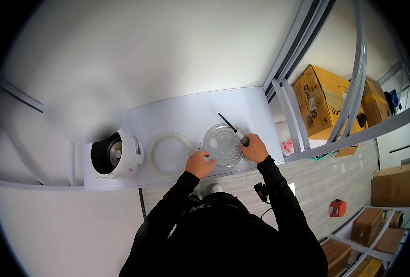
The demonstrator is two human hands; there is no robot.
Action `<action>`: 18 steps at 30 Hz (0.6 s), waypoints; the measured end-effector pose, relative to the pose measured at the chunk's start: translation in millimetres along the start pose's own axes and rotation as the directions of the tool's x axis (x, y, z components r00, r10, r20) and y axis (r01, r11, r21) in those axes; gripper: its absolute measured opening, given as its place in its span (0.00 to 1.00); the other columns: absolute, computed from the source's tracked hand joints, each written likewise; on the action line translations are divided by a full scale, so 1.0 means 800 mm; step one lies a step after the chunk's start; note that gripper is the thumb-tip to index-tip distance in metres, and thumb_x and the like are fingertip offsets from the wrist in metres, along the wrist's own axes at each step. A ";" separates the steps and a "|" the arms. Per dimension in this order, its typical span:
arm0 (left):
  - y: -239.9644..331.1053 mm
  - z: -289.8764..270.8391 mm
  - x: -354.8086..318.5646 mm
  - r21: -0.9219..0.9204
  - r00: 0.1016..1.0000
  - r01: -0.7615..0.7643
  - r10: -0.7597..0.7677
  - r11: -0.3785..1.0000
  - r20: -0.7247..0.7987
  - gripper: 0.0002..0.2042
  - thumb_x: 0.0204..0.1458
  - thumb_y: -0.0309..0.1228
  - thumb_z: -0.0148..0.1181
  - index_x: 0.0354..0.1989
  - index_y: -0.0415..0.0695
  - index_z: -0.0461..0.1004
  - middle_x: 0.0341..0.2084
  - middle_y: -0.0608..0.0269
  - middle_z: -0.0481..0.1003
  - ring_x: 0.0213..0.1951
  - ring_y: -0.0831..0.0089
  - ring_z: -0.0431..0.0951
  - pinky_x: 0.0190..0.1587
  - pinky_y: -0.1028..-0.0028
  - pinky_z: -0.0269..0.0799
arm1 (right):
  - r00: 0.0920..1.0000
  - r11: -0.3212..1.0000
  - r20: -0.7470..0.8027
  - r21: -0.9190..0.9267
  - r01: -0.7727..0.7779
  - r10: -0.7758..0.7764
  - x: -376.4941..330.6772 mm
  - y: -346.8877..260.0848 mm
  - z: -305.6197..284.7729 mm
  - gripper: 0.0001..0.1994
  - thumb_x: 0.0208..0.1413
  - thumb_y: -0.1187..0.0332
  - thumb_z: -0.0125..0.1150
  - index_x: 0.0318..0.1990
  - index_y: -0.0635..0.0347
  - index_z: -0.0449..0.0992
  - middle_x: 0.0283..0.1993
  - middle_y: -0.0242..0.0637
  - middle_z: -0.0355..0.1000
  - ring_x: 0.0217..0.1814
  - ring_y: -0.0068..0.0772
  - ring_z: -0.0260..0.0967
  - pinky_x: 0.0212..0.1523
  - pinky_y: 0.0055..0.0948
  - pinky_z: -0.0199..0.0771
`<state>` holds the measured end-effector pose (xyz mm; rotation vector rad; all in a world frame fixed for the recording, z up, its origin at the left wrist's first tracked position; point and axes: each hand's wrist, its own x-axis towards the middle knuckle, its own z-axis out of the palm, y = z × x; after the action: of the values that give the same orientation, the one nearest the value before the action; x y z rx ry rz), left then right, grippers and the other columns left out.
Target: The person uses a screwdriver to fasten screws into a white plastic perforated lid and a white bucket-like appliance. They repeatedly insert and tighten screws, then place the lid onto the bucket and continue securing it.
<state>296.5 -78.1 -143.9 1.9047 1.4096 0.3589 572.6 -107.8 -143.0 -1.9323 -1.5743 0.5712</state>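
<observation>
From afar, I see the right hand (254, 148) wrapped around the screwdriver (238, 134) at the two o'clock edge of the holed disc (228, 151) on the table (168, 115). At its eight o'clock, the left hand (200, 165) is half-curled; I can't tell whether it grips anything. I judge the screwdriver light, stiff, handle-held; the disc slippery, best taken by its rim.
</observation>
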 end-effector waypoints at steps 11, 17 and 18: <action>0.011 -0.005 0.011 -0.090 0.987 0.142 -0.135 0.986 0.082 0.26 0.51 0.49 0.69 0.46 0.35 0.83 0.42 0.41 0.83 0.47 0.50 0.83 0.53 0.60 0.77 | 0.983 0.992 0.149 0.062 -0.114 0.104 0.016 -0.007 -0.013 0.17 0.47 0.62 0.64 0.42 0.64 0.80 0.40 0.55 0.80 0.46 0.62 0.78 0.49 0.48 0.78; 0.013 -0.004 0.011 -0.162 0.987 0.149 -0.136 0.975 0.088 0.26 0.51 0.48 0.69 0.46 0.35 0.83 0.42 0.42 0.83 0.47 0.52 0.84 0.53 0.61 0.77 | 0.983 0.987 0.138 0.092 -0.134 0.121 0.021 -0.006 -0.010 0.17 0.48 0.61 0.65 0.42 0.64 0.80 0.38 0.53 0.80 0.45 0.61 0.78 0.48 0.46 0.78; 0.013 -0.004 0.011 -0.162 0.991 0.123 -0.112 0.979 0.078 0.26 0.51 0.48 0.69 0.47 0.35 0.83 0.41 0.42 0.83 0.46 0.52 0.84 0.52 0.61 0.77 | 0.985 0.986 0.128 0.104 -0.133 0.119 0.023 -0.002 -0.010 0.17 0.48 0.61 0.65 0.42 0.64 0.80 0.37 0.54 0.80 0.45 0.61 0.78 0.48 0.46 0.78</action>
<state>305.4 -70.3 -136.0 1.6756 1.3950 0.3401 580.9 -91.3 -135.5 -1.9533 -1.4652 0.8267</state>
